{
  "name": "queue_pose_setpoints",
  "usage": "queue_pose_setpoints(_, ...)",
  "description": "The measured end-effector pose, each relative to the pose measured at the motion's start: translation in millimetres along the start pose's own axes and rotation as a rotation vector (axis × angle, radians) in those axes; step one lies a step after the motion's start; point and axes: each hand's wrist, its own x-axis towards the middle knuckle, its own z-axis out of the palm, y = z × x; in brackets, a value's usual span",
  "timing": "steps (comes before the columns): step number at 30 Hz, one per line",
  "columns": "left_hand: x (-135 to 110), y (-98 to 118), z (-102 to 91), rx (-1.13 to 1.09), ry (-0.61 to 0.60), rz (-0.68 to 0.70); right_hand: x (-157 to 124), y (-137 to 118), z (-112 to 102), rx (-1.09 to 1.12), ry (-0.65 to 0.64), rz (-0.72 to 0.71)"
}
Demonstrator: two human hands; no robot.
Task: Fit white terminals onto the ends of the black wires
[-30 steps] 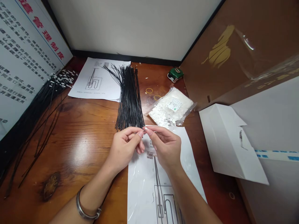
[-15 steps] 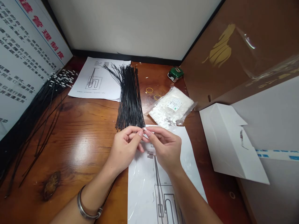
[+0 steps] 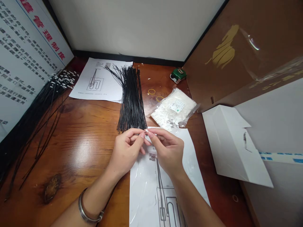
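Over the top of the printed drawing sheet (image 3: 142,195), my two hands meet fingertip to fingertip. My left hand (image 3: 129,148) is closed in a pinch on a thin black wire (image 3: 111,196), whose length shows running down beside my left wrist. Between the thumb and forefinger of my right hand (image 3: 169,147) is a small white connector (image 3: 147,130), mostly covered by the fingers. Whether the wire end sits inside the connector I cannot tell. Just beyond my fingers lies a bundle of black wires (image 3: 131,101). A clear bag of white connectors (image 3: 175,105) rests to its right.
At the left edge lies another pile of black wires (image 3: 26,126) with white connectors on their ends. A second drawing (image 3: 80,90) is partly under the bundle. Yellow rubber bands (image 3: 151,91), a green tape measure (image 3: 178,75), a white box (image 3: 227,142) and a brown carton (image 3: 248,47) stand around.
Hardly anything differs. My hands keep the same pinch at the same spot, with only a slight shift of the fingers.
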Motion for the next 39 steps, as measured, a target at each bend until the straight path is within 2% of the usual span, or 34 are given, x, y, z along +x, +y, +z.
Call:
queue_pose_setpoints(13, 0.3, 1.0, 0.6, 0.021, 0.027, -0.007, -0.6, 1.2, 0.0, -0.029, 0.017, -0.008)
queue_pose_setpoints(39, -1.0, 0.4, 0.6, 0.012, 0.000, 0.005, 2.4, -0.7, 0.3, 0.060, -0.007, 0.016)
